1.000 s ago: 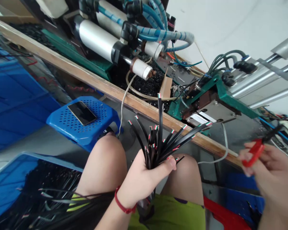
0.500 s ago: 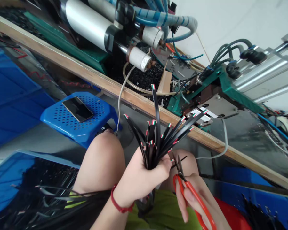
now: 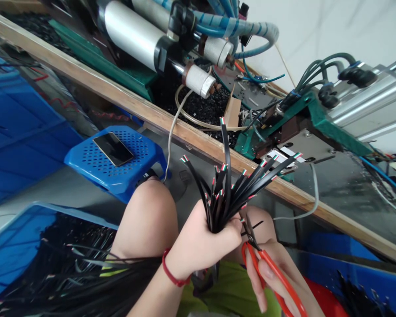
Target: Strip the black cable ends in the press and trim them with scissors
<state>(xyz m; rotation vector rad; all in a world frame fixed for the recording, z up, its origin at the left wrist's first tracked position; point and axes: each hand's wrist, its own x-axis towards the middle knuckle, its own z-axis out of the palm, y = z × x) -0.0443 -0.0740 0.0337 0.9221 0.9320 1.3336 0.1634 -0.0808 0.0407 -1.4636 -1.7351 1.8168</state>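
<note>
My left hand [image 3: 199, 244] is closed around a bundle of black flat cables [image 3: 232, 187] whose stripped ends show red, white and green wires and fan upward over my knees. A red string circles that wrist. My right hand [image 3: 277, 277] grips red-handled snips [image 3: 260, 257]; the dark tips sit against a cable end just right of my left thumb. More black cables trail across my lap to the left.
A blue perforated stool [image 3: 119, 165] carries a phone [image 3: 113, 149]. A wooden bench edge [image 3: 145, 112] runs diagonally, with pneumatic cylinders [image 3: 135, 37], blue hoses and a green machine head [image 3: 284, 132] behind it. A blue bin of black cables [image 3: 29, 259] is at lower left.
My right hand came in from the far right with the red snips and brought their tips to the cable ends beside my left thumb. The bundle stayed in my left hand.
</note>
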